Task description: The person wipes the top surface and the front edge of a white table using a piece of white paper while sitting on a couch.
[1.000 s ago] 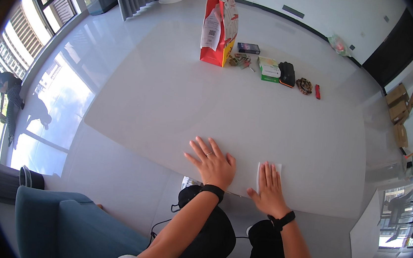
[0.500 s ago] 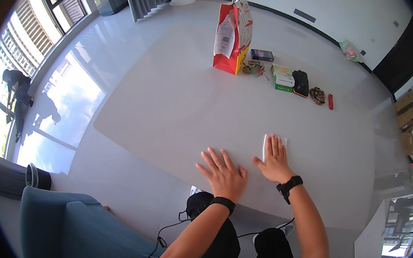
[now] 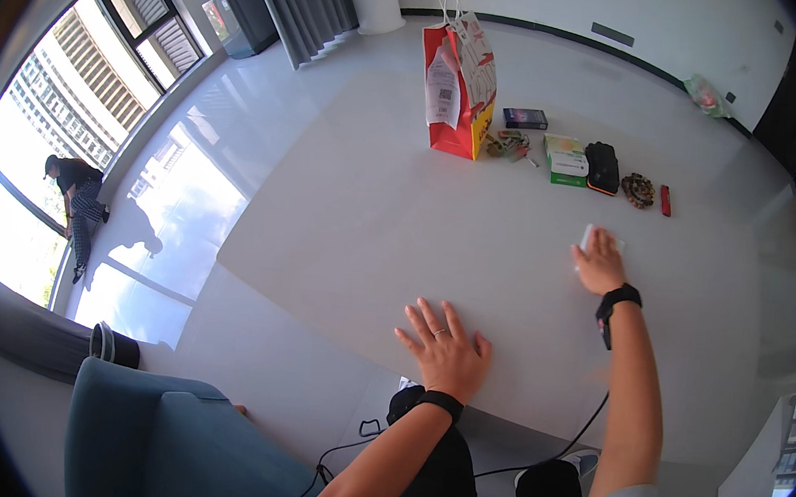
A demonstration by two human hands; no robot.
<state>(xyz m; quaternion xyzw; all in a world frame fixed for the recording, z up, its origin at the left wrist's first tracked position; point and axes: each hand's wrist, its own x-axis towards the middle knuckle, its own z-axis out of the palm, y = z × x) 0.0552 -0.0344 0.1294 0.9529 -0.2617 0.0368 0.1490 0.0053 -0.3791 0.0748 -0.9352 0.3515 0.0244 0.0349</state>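
My left hand (image 3: 451,354) lies flat on the pale grey tabletop (image 3: 351,234) near its front edge, fingers spread and nothing in them. A ring shows on one finger. My right hand (image 3: 599,262) is farther forward and to the right, stretched out flat over a white tissue-like sheet (image 3: 620,244). It presses the sheet against the table, and only the sheet's edges show around the fingers. Just beyond that hand are a brown beaded coil (image 3: 637,191), a small red stick-shaped thing (image 3: 665,200) and a black zip case (image 3: 602,168).
A red paper bag (image 3: 460,101) stands at the table's far side. Beside it lie a dark box (image 3: 525,118), a green and white box (image 3: 566,161) and small loose things (image 3: 509,145). A blue chair (image 3: 197,440) is at lower left. A person (image 3: 76,203) bends by the window.
My right hand has slid forward and to the right with the white sheet under it. My left hand still rests by the front edge. The whole view has shifted slightly.
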